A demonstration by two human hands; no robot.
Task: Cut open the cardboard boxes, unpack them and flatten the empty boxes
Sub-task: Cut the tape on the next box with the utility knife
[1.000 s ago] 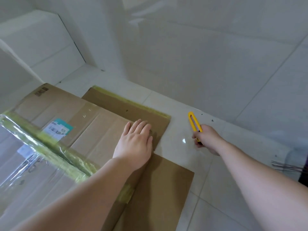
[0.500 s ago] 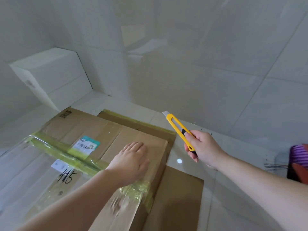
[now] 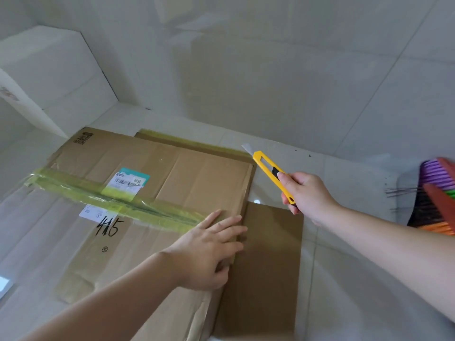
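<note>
A large brown cardboard box [image 3: 197,178] lies on the tiled floor, sealed with yellow-green tape [image 3: 118,203] and clear film, with a shipping label and "445" written on it. My left hand [image 3: 209,247] presses flat on its right edge, fingers straight. A flattened cardboard sheet [image 3: 266,262] lies under and to the right of the box. My right hand [image 3: 307,195] grips a yellow utility knife [image 3: 270,173] above the floor just right of the box's far corner, with its blade out and pointing up-left.
A tiled wall rises right behind the box. A white box-shaped block [image 3: 49,70] stands at the left against the wall. A bundle of purple, red and orange broom-like items [image 3: 435,193] sits at the right edge. Pale floor tiles lie between.
My right hand lifted the knife off the floor and now holds it in the air, blade toward the box's far corner. My left hand slid nearer along the box's right edge.
</note>
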